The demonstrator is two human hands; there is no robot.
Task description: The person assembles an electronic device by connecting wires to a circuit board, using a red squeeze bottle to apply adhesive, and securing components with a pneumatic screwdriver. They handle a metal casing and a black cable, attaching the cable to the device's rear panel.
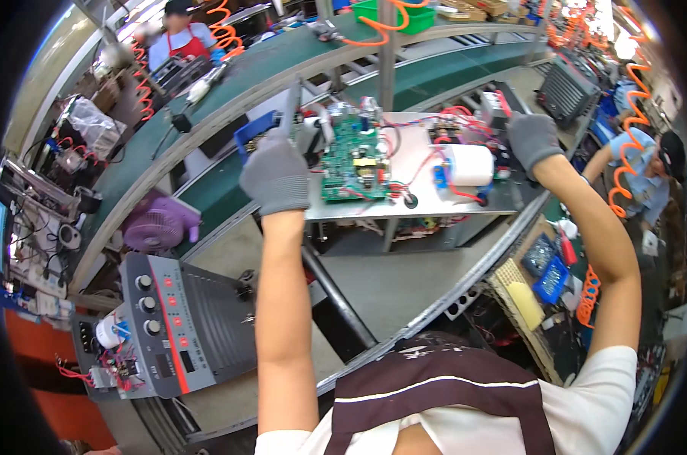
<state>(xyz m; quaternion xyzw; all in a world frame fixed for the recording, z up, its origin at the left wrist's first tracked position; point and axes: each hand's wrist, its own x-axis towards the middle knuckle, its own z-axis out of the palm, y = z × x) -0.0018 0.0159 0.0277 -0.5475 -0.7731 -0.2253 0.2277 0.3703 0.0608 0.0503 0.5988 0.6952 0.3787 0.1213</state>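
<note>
In front of me lies an opened machine chassis [419, 152], a flat metal plate with electronics on top. My left hand [276, 176], in a grey knit glove, is closed on the upright panel at its left end. My right hand [534, 138], also gloved, grips the right end beside a grey-and-red block. The chassis's left half carries a green circuit board [347, 163]. Toward the right stand a white cylinder [468, 165] and red and blue wiring. Both hands partly hide the end panels, and the fingertips are mostly out of sight.
A grey machine with knobs [195, 322] stands at lower left, near a purple fan [157, 225]. Blue parts trays [550, 279] sit on the bench at right. Orange coiled hoses [630, 129] hang around. Co-workers stand at far left [180, 42] and right [647, 171].
</note>
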